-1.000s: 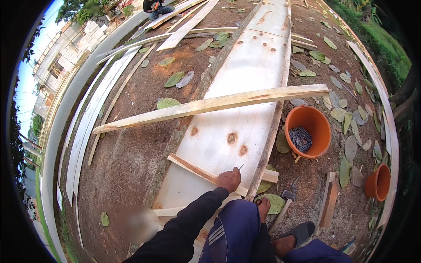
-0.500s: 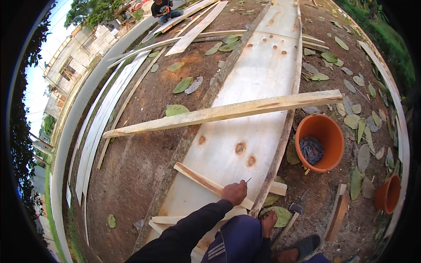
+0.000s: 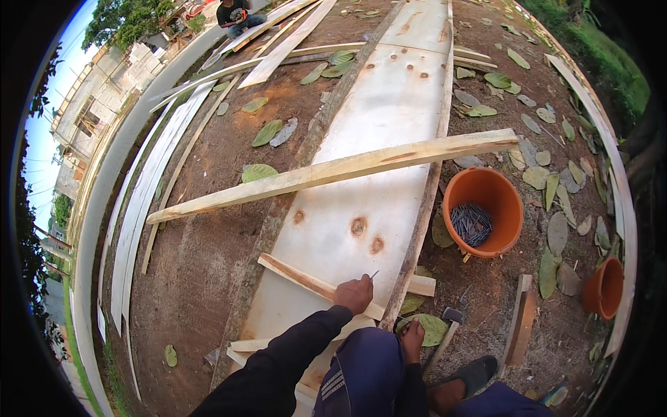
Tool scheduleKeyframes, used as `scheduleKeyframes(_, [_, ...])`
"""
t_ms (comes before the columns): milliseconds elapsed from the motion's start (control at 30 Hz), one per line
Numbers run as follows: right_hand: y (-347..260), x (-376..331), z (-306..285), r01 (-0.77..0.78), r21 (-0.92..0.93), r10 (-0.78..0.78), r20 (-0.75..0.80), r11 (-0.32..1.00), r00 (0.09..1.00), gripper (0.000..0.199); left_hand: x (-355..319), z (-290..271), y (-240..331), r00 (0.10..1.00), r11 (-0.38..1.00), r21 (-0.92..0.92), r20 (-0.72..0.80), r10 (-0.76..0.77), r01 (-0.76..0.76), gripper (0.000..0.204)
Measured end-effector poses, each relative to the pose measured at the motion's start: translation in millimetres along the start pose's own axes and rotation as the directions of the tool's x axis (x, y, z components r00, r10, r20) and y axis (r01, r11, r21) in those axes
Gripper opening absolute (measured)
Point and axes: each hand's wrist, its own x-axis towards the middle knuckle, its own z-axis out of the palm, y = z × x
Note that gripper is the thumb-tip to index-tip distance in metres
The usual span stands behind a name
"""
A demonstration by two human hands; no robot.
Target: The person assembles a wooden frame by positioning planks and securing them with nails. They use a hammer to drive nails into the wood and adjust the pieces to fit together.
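My left hand is closed on a thin nail, whose end sticks up past the fingers. The hand is over a short wooden batten that crosses a wide pale board. Beside my right knee, my right hand hangs low over a green leaf with its fingers curled; what they hold, if anything, is hidden. Close by on its right is a hammer, handle slanting down toward my foot. An orange bucket with many nails stands right of the board.
A long timber lies slantwise across the board. A smaller orange bucket and a wood offcut are at the right. White planks lie along a concrete kerb at the left. Another person sits at the far left.
The whole view has shifted, so things appear further left and slightly higher. My left hand still pinches the nail over the batten; my right hand remains low by the leaf.
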Motion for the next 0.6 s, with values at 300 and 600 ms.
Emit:
scheduleKeyframes(300, [-9,38,-50,0.397,-0.664,-0.393,0.166,0.633,0.904,0.044,9,9,7,0.988,0.997,-0.055,-0.146,0.047,-0.056,0.028])
scheduleKeyframes(600, [-40,-36,-144,-0.089,-0.984,-0.65,-0.17,0.156,0.74,0.045,0,15,-7,0.978,0.943,-0.332,-0.202,-0.052,-0.019,0.028])
